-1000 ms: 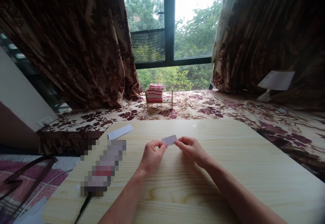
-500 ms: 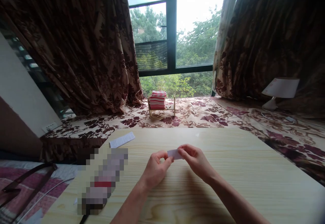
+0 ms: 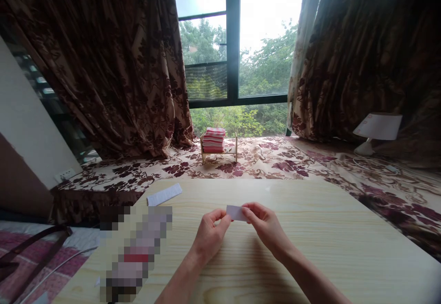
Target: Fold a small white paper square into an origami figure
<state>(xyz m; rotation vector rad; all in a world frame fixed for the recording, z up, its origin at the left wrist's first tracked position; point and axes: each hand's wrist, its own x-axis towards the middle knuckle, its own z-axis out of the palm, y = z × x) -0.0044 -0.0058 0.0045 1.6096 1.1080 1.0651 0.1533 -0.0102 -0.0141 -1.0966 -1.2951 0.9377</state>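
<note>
A small white slip of paper is stretched between my two hands, a little above the light wooden table. My left hand pinches its left end between thumb and fingers. At the opposite end, my right hand grips the paper the same way, thumb on the near face. Whether the slip is folded I cannot tell. Beyond my left hand, a folded sheet of printed paper lies near the table's far left edge.
A pixelated patch covers something at the table's left. Behind the table, a small wooden rack with folded pink-striped cloths stands on the flowered window seat. A white lamp is at right, a strap at lower left.
The view has tilted up slightly, so the scene sits lower. Both hands keep hold of the paper slip, and my left fingers have shifted a little, showing more of it.
</note>
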